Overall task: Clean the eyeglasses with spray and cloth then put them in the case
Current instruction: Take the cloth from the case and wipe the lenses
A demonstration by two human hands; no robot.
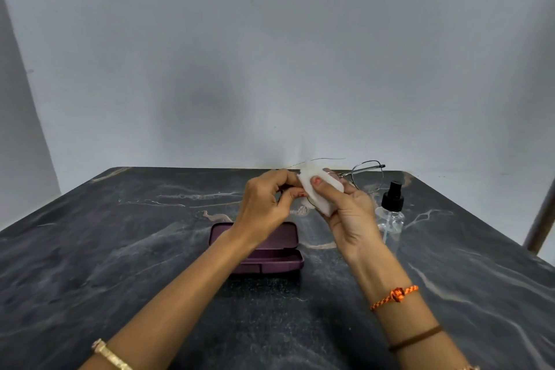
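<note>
Head view, only one here. Glasses (368,176) held up in the air over the far part of the table (90,249), not resting on anything. Long axis running left to right across the view, roughly level, free lens sticking out to the right past the hands. Right hand (348,213) wrapped round the cloth (319,189), thumb pressing it onto the near lens, so cloth sandwiching that lens. Left hand (267,204) pinching the frame at its left end, near the temple, fingers curled; exact grip spot hard to make out.

Case (255,246) lying open on the table right under the left wrist, closer to the body than the glasses, long side also running left to right. Looks empty as far as the forearm lets on, part of it hidden. So pretty much a straight drop down and back toward the body once wiping's done, left hand nearer the case.

Spray (390,213) standing upright just right of the right hand, clear body, black top, untouched.

Looks like mid-wipe, second lens probably still to do.
</note>
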